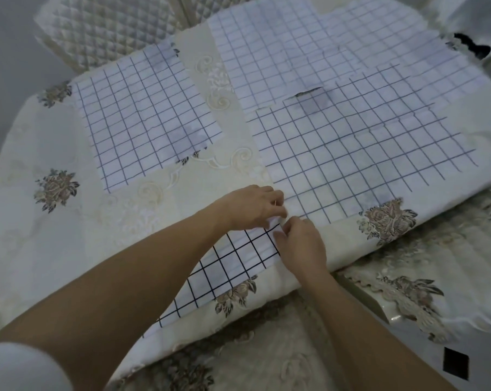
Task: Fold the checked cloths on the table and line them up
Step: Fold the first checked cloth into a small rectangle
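Checked cloth (pixel 233 266) nearest, 1 of several, pinched by left hand (pixel 255 207) and right hand (pixel 300 244).

A cream flowered tablecloth (pixel 55 244) covers the table (pixel 348 251), with quilted chair backs (pixel 106 26) at eleven o'clock and pale floor (pixel 10 66) at ten.

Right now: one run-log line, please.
left hand: pinches near checked cloth corner | right hand: same corner | far-left cloth: flat | right cloths: overlapping, flat
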